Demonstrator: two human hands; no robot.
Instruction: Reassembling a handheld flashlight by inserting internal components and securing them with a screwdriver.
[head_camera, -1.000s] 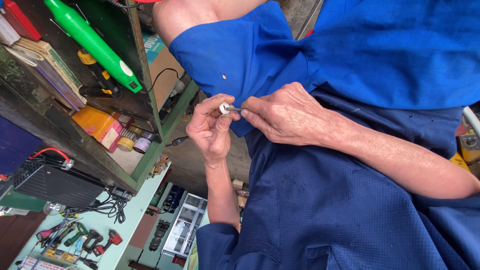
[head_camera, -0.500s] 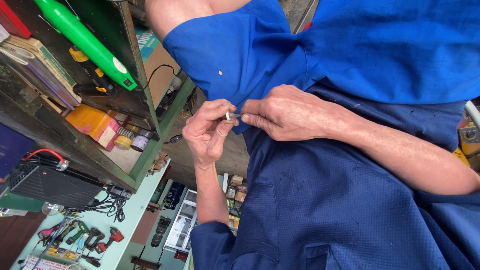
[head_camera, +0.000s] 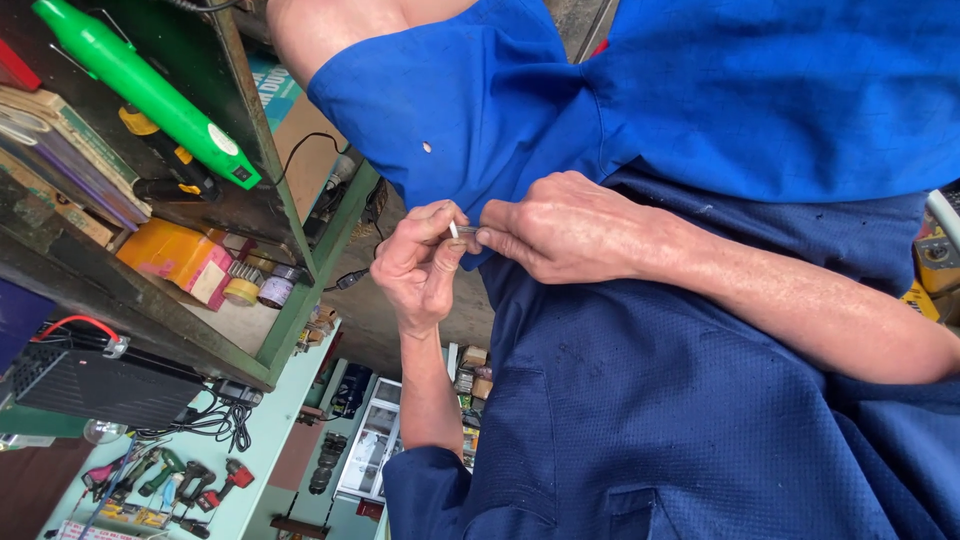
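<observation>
Both hands meet in front of my blue clothing. My left hand (head_camera: 420, 270) comes up from below and pinches a small white and metal part (head_camera: 455, 230) between thumb and fingers. My right hand (head_camera: 565, 240) reaches in from the right, and its fingertips close on the other end of the same part. Only a short sliver of the part shows between the fingers; the rest is hidden. Behind the hands hangs the edge of a brighter blue garment (head_camera: 480, 110).
A green metal shelf (head_camera: 290, 250) stands at the left, holding a green tool (head_camera: 150, 90), books (head_camera: 60, 160), an orange box (head_camera: 175, 255) and small tins (head_camera: 260, 290). Below it are a black device with a red wire (head_camera: 90, 380) and a pale wall with hand tools (head_camera: 170, 480).
The view shifted slightly. The white end of the part, plainly visible a second ago, is now mostly covered by the fingertips, which have closed in together.
</observation>
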